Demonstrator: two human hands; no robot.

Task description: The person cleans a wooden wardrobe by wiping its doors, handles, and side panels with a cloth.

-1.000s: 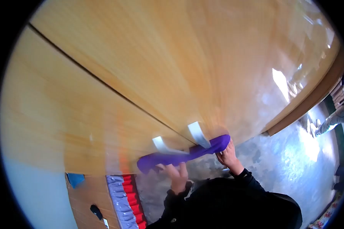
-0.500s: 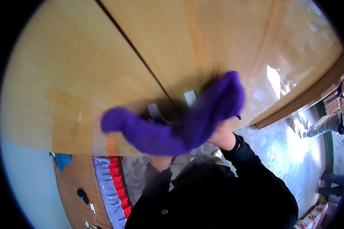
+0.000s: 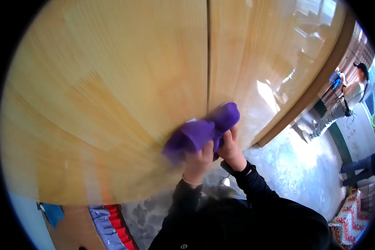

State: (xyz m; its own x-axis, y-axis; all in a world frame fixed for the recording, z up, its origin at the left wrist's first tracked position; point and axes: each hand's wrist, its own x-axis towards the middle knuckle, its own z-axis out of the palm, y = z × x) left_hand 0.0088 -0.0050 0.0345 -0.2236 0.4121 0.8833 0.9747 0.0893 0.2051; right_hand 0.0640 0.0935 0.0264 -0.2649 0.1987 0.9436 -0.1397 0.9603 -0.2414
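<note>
A purple cloth [image 3: 198, 134] lies against the front of glossy, pale wooden doors [image 3: 133, 62], near the low end of the dark seam [image 3: 208, 54] between them. It is bunched rather than flat: a wide, folded part spreads to the left, and a smaller rounded lump sits to the right and farther off, with a pinched dip between the two. The colour is deep and even, paler where light strikes the folds.

The left hand [image 3: 199, 163] is closed on the near edge of the cloth, a thin band round its wrist. The right hand [image 3: 232, 153], just beside it, is clamped on the near side of the rounded lump, its fingers reaching up along the fabric.

Some of this is hard to read. The left end of the cloth is blurred, and several fingertips are hidden in the folds or behind the hands. Two small pale pieces [image 3: 191, 120] peep out past the far edge of the cloth — the rest of each is covered, so their shape cannot be told. Far to the right, a person [image 3: 354, 92] in a dark cap stands sideways in view; another person's dark-clothed legs [image 3: 362, 168] are cut off by the round edge of the view.
</note>
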